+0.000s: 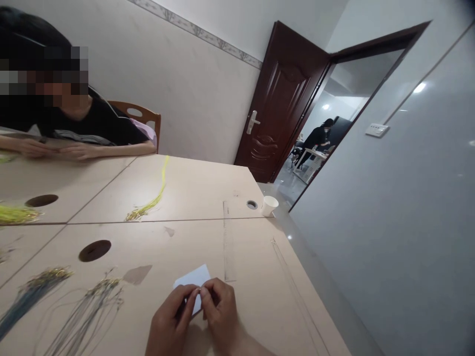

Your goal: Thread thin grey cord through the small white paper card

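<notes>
My left hand (171, 319) and my right hand (221, 306) meet close together over the near part of the table (267, 306). Both are closed, with thumbs and forefingers pinched around something tiny and gold-toned, too small to make out. Behind and beneath the fingers is a white piece of paper (198, 277), partly covered by the hands. To the left of my left hand lies a loose bundle of thin grey cords (83, 316) with gold-coloured ends. Farther left is a denser blue-grey cord bundle (27, 301), also gold-tipped.
Yellow cords (158, 198) lie across the table, with a tape roll (252, 204) and white cup (270, 205) at the far right corner. A round hole (95, 250) opens in the tabletop. A person (92, 121) sits opposite, hands together. Beyond the open door (282, 94) another person bends.
</notes>
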`<state>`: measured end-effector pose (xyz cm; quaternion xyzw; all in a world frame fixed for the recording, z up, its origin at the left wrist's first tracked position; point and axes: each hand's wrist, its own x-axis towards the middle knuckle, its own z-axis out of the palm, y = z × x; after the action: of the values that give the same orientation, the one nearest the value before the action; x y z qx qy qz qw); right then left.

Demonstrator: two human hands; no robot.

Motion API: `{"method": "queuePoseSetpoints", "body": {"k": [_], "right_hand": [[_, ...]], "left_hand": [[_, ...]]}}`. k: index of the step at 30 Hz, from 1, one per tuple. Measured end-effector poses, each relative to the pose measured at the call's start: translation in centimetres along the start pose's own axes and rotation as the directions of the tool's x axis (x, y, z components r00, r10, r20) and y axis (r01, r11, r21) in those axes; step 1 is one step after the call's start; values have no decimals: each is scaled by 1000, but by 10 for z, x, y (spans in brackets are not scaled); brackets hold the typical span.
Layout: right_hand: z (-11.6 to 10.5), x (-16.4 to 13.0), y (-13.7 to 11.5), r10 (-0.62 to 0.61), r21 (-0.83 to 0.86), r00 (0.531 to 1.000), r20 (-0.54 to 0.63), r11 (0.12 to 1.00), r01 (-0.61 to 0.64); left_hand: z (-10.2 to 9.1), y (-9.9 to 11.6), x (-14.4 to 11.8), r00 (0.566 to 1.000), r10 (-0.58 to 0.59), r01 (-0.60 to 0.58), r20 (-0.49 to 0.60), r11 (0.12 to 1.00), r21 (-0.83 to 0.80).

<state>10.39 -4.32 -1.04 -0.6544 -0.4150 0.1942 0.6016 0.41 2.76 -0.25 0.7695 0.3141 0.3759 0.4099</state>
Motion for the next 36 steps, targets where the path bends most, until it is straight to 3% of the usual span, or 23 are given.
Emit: {"method": "queuePoseSetpoints", "body": {"k": [6, 12, 17, 23, 36], "right_hand": [[-2, 0, -1, 10, 27, 1000, 12, 1000, -10], [-3, 1, -2, 73, 163, 995, 66, 983, -83], [-2, 2, -4, 96, 196, 990, 103, 974, -115], [-1, 1, -4, 104, 221, 987, 123, 967, -129], [1, 1, 2, 86, 222, 996, 39, 971, -93]], "left_hand": [[2, -1, -3, 998, 51, -50, -32, 998, 30], [4, -2, -5, 996, 93, -93, -7, 994, 51], [4, -1, -4, 995, 78, -74, -58, 995, 61], [4, -1, -4, 995, 97, -95, -34, 994, 49], [4, 0, -3, 994, 107, -107, -28, 994, -1]]}}
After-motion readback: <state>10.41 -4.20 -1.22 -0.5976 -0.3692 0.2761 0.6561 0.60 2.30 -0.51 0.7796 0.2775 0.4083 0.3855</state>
